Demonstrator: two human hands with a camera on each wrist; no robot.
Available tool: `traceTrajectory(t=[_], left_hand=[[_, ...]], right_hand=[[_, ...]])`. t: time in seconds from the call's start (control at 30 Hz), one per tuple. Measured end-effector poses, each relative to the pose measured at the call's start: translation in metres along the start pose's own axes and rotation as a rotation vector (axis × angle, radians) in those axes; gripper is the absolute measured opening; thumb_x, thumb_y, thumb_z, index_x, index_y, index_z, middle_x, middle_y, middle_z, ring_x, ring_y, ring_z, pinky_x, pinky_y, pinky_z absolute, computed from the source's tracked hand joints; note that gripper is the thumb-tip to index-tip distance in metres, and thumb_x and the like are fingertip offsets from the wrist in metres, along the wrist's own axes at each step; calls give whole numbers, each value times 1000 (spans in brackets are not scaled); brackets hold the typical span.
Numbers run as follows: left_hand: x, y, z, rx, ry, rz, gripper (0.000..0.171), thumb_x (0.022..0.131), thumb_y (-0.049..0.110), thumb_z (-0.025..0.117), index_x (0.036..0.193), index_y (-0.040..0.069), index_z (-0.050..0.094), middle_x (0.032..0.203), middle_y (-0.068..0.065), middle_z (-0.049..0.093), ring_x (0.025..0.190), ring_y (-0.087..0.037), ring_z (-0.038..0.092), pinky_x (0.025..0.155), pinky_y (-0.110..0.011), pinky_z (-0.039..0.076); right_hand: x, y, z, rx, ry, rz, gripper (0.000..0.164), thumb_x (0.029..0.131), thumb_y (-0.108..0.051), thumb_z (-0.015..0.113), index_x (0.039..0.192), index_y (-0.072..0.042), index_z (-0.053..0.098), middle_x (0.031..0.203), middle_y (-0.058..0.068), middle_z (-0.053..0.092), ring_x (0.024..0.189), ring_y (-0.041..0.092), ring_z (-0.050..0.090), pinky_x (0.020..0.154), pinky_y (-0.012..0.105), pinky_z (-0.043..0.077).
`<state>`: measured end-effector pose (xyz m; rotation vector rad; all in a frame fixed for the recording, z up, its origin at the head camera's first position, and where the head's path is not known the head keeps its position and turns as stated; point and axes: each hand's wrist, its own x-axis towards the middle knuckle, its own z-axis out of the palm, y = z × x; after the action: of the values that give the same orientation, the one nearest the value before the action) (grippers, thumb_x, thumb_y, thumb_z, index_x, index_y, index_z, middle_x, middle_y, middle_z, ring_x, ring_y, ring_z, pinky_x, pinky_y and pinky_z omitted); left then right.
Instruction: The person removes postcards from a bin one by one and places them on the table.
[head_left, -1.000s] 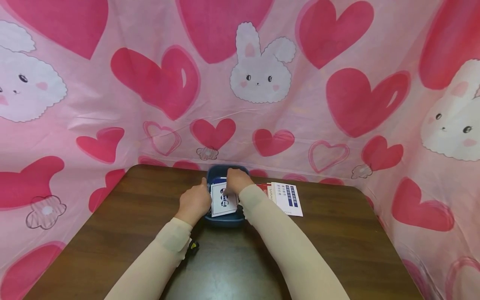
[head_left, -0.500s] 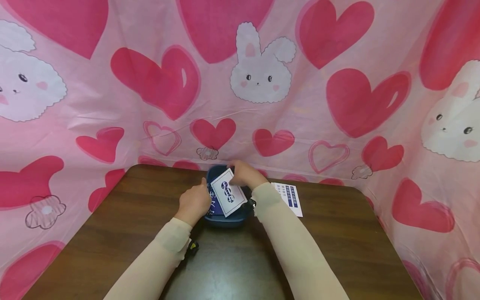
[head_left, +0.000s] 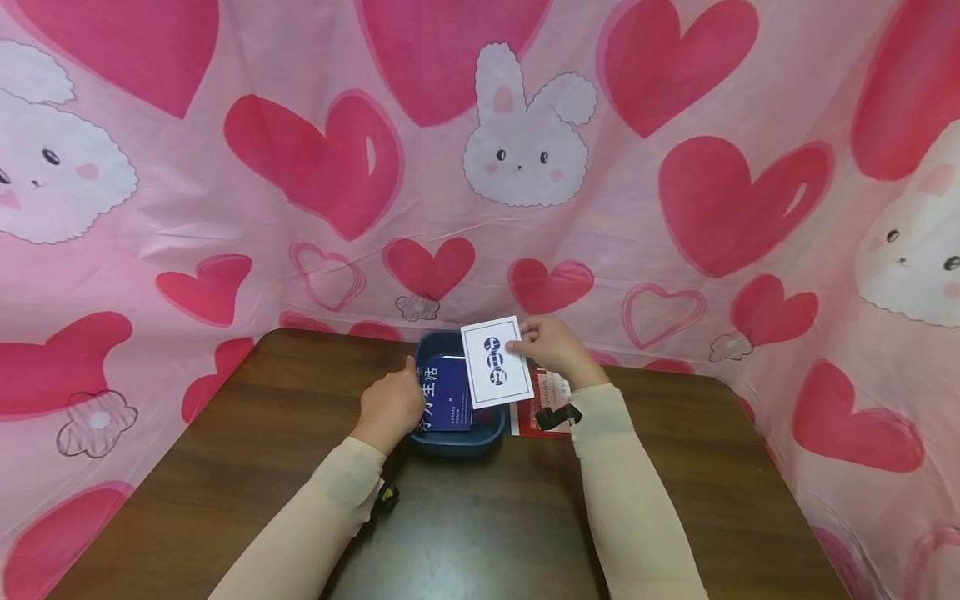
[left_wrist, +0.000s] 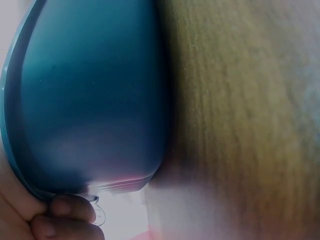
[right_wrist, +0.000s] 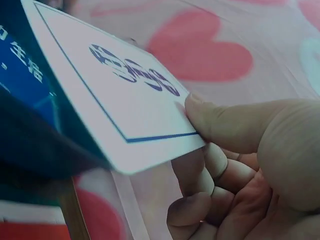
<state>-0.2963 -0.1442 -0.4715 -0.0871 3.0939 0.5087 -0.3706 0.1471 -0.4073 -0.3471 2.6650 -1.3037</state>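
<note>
My right hand [head_left: 553,343] pinches a white card [head_left: 497,379] by its right edge, thumb on top. The card has a dark blue border and a blue printed design; it is held tilted above the right side of a dark blue plastic bin [head_left: 459,447]. Inside the bin lies a blue card [head_left: 452,398] with white lettering. My left hand [head_left: 390,408] grips the bin's left rim, and its curled fingers [left_wrist: 72,207] show at the rim in the left wrist view.
Red-and-white printed cards [head_left: 527,422] lie on the wooden table [head_left: 450,525] right of the bin, partly hidden by the right hand and its wrist strap. Behind the table hangs a pink curtain [head_left: 420,192] with hearts and rabbits.
The white card has been lifted out of the bin and moved up and right by the right hand. The blue card beneath is uncovered. The left hand stays at the rim.
</note>
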Motion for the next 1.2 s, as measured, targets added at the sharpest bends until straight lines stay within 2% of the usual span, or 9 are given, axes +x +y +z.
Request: traceTrajectory(t=[0.1, 0.2, 0.27, 0.43, 0.57, 0.73, 0.93, 1.07, 1.2], left_hand=[[0, 1, 0, 4, -5, -3, 63, 116, 24, 48, 173, 0, 43, 126, -26, 81, 94, -39, 79, 78, -57, 68], [0, 2, 0, 4, -13, -9, 64, 115, 25, 50, 173, 1, 42, 128, -25, 81, 94, -38, 78, 78, -57, 68], [0, 2, 0, 1, -18, -9, 64, 115, 26, 50, 174, 1, 42, 130, -25, 81, 95, -38, 78, 79, -56, 68], [0, 0, 0, -16, -22, -18, 64, 116, 26, 50, 174, 2, 41, 130, -25, 80, 91, -36, 76, 75, -54, 67], [0, -2, 1, -26, -15, -21, 63, 115, 25, 50, 174, 3, 42, 126, -25, 81, 86, -35, 74, 71, -51, 65], [1, -3, 1, -35, -8, -8, 63, 116, 25, 50, 174, 2, 42, 126, -26, 81, 88, -36, 75, 73, -53, 66], [1, -3, 0, -40, -20, -6, 65, 116, 26, 51, 174, 1, 40, 117, -25, 81, 81, -34, 72, 68, -50, 64], [1, -3, 1, -36, -9, 0, 63, 117, 26, 49, 174, 1, 41, 122, -26, 81, 85, -36, 74, 69, -51, 65], [1, -2, 0, -51, -17, -1, 64, 117, 27, 50, 174, 0, 40, 118, -24, 82, 82, -34, 73, 66, -47, 63]], right_hand=[[-7, 16, -16, 65, 15, 5, 35, 105, -24, 83, 132, -4, 75, 98, 5, 76, 88, 19, 71, 82, 29, 65], [-13, 31, -31, 141, 31, 33, 46, 107, -21, 80, 149, -4, 69, 114, 12, 80, 95, 20, 75, 91, 34, 69], [-19, 41, -41, 159, 42, 62, 51, 109, -20, 78, 155, -4, 64, 120, 15, 79, 96, 19, 76, 91, 35, 70], [-29, 59, -59, 175, 44, 96, 55, 109, -18, 76, 158, 0, 58, 131, 23, 79, 93, 18, 76, 88, 33, 69], [-37, 70, -71, 170, 62, 109, 58, 109, -18, 76, 160, 1, 55, 138, 26, 77, 97, 19, 77, 95, 38, 69], [-46, 84, -87, 145, 90, 187, 63, 110, -22, 75, 165, -3, 50, 145, 25, 75, 104, 19, 76, 103, 40, 63], [-53, 109, -99, 134, 98, 257, 69, 111, -21, 73, 169, 1, 43, 156, 31, 66, 124, 33, 75, 116, 55, 58], [-60, 126, -103, 92, 95, 301, 74, 110, -24, 73, 170, 4, 40, 158, 33, 63, 139, 44, 66, 125, 65, 49], [-59, 139, -101, 77, 92, 304, 74, 109, -24, 74, 169, 5, 42, 156, 33, 64, 139, 45, 65, 126, 67, 47]])
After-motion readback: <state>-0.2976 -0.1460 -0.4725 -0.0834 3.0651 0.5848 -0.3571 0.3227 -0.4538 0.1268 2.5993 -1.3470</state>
